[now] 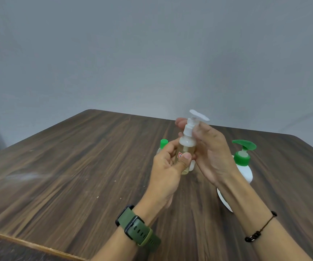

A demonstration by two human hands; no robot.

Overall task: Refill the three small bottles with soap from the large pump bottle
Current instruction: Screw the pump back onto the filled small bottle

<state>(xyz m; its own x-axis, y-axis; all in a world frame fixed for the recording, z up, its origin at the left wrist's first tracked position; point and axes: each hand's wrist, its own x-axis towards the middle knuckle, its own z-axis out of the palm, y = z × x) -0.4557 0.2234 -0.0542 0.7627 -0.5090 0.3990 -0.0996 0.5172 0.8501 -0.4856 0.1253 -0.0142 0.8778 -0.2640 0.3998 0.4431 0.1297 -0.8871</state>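
A small clear bottle point(186, 147) with yellowish soap and a white pump top is held upright above the table. My left hand point(168, 166) grips its body, thumb across the front. My right hand point(210, 153) has its fingers around the white pump collar. Behind my left hand stands a small bottle with a green cap point(163, 143). Another small white bottle point(192, 165) shows partly between my hands. The large white bottle with a green pump point(244, 161) stands to the right, behind my right wrist.
The dark wooden table point(76, 176) has its near edge at lower left. A white round object point(224, 200) lies on it, mostly hidden under my right forearm. A grey wall stands behind the table.
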